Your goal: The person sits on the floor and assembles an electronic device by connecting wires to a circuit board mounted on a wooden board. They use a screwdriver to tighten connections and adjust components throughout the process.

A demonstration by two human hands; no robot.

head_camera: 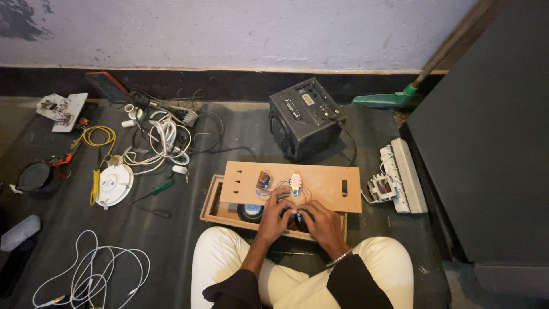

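Head view: you sit cross-legged on the dark floor (171, 252), looking down at your two hands over a wooden box.
Left hand (276, 214): your fingers (278, 197) are curled and close together on a small dark part at the front edge of the flat light-brown wooden panel (320, 186); you cannot tell how firmly they grip it.
Right hand (321, 222): its fingers are bent inward, meeting the left hand over the same small dark part (298, 218); what exactly they hold is hidden.
Wooden panel: it lies slanted across the open shallow wooden box (213, 207), just in front of your knees.
On the panel: a small brown circuit board (263, 182) sits left of a small pale circuit board with thin wires (295, 184), which is just beyond your fingertips.
In the box: a round black speaker cone (250, 212) shows under the panel's left side.
Behind the box: a black cube-shaped speaker cabinet (306, 117) stands on the floor.
To your right: a white power strip (407, 171) lies near the dark cabinet wall.
To your left: a green-handled screwdriver (153, 190), a round white plastic fitting (113, 184) and a tangle of white cables (163, 140) lie well apart from your hands.
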